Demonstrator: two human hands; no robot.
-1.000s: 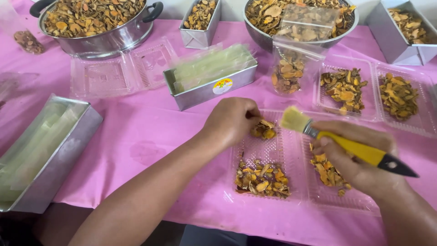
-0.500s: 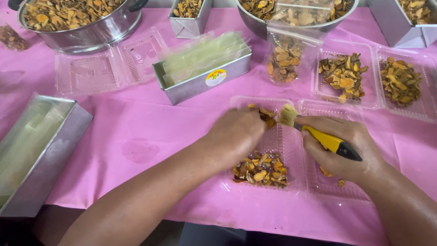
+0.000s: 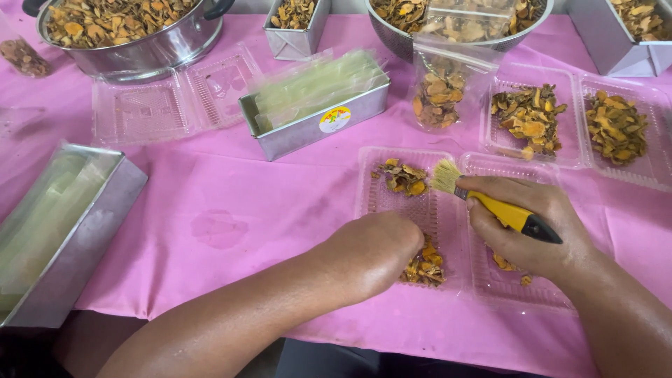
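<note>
As your view drops closer to the table, here is how things stand:

Change: your left hand [image 3: 374,255] has slid back from the far pile of dried slices [image 3: 402,178] to the near pile [image 3: 423,263], at the near edge of the open clear clamshell tray [image 3: 392,210].
Left hand: curled over, knuckles up, resting on the near pile; I cannot tell whether the fingers pinch anything underneath.
Right hand: your right hand [image 3: 532,234] is closed around the yellow-handled brush [image 3: 493,206], and it has swung the bristles from above the tray's hinge down to the rib between the two halves.
Brush: bristles point towards the far pile, just beside it, not touching it as far as I can see.
Meaning: my reading is that you are now working the near portion, with the brush ready to sweep crumbs.
Tray's right half: a few slices show under your right hand, mostly hidden.
Far right: two filled clamshell trays [image 3: 532,122] [image 3: 616,129] and an upright clear bag of slices [image 3: 444,87] stand just beyond your tray.
Far edge: a large steel pot [image 3: 140,49], a colander [image 3: 420,42] and small tins hold more slices.
Centre: a metal tin of stacked clear bags [image 3: 315,105], with an empty clamshell [image 3: 171,101] to its left.
Left edge: a second long tin [image 3: 63,224] sits well apart.
In the way: little; the upright bag stands nearest the brush's far reach.
</note>
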